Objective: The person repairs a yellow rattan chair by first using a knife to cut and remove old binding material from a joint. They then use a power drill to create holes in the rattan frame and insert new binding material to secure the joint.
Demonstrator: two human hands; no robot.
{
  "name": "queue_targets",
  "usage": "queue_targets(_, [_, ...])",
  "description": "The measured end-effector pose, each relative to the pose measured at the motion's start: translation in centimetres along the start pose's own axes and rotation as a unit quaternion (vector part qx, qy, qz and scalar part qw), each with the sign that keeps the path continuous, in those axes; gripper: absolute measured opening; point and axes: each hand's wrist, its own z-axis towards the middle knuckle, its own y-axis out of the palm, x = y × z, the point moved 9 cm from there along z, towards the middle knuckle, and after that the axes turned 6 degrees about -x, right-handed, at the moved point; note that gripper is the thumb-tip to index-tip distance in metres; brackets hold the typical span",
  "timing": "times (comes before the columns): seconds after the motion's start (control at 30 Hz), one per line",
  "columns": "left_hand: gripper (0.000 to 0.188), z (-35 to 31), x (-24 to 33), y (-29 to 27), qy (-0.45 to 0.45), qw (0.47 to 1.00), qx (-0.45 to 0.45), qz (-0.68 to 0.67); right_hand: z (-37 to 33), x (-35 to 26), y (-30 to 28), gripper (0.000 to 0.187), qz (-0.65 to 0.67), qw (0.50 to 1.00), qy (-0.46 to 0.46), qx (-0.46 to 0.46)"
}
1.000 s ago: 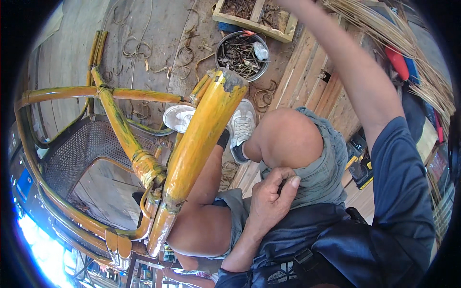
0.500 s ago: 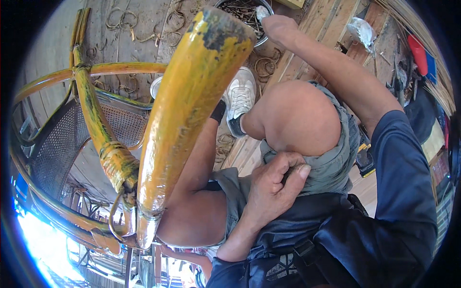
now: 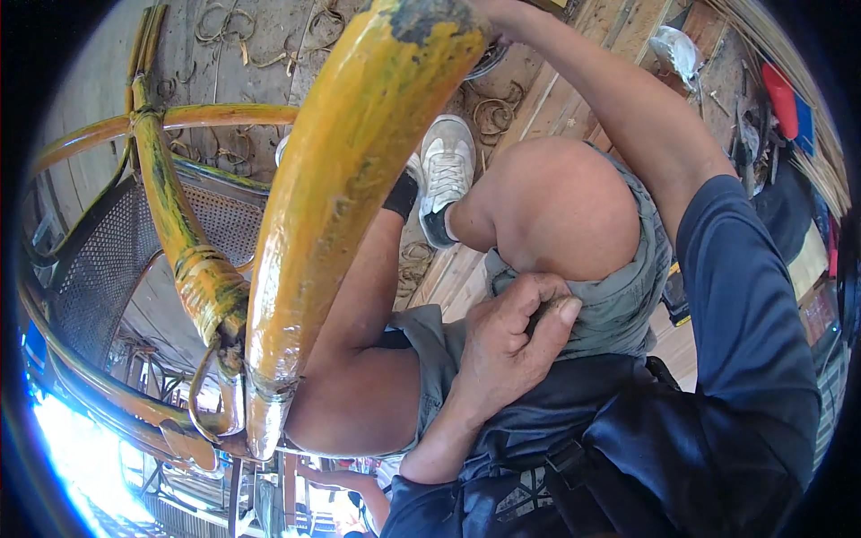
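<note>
A chair frame of yellow poles mottled with green and black is at my left. Its thick glossy pole (image 3: pixel 345 188) rises close in front of me, its cut end dark and scuffed. Beside that stands a thinner pole (image 3: pixel 170 193) with a binding of pale strips (image 3: pixel 208 273) near its lower end. My left hand (image 3: pixel 516 336) rests by my right knee, fingers curled and thumb pressed to them; what they hold, if anything, is hidden. My right hand (image 3: pixel 504 18) reaches far forward over a metal bowl (image 3: pixel 489 65), its fingers mostly hidden behind the thick pole's end.
A woven mesh panel (image 3: pixel 108 278) fills part of the chair frame. Curled strips (image 3: pixel 498 117) litter the plank floor. At the right are a crumpled clear plastic bag (image 3: pixel 677 56), a red object (image 3: pixel 779 100) and a bundle of thin canes (image 3: pixel 821 184). Another person's arm (image 3: pixel 345 480) shows low down.
My right hand has moved forward and left, behind the pole's end. The pole and chair sit slightly higher and further left in view, covering most of the bowl. My left hand stays curled.
</note>
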Motion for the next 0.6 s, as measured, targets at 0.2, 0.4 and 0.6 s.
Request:
queue_targets(0.2, [0.012, 0.2, 0.4, 0.0, 0.018, 1.0, -0.012, 0.017, -2.6, 0.9, -5.8, 0.014, 0.003, 0.999, 0.038, 0.004])
queue_targets(0.4, [0.012, 0.0, -0.1, -0.1, -0.009, 1.0, -0.004, -0.003, -1.9, 0.8, 2.2, 0.02, -0.023, 0.971, 0.057, -0.233])
queue_targets(0.6, [0.013, 0.3, 0.0, 0.1, -0.007, 1.0, -0.007, 0.018, 2.0, 5.0, 8.3, 0.017, 0.298, 0.943, 0.108, -0.099])
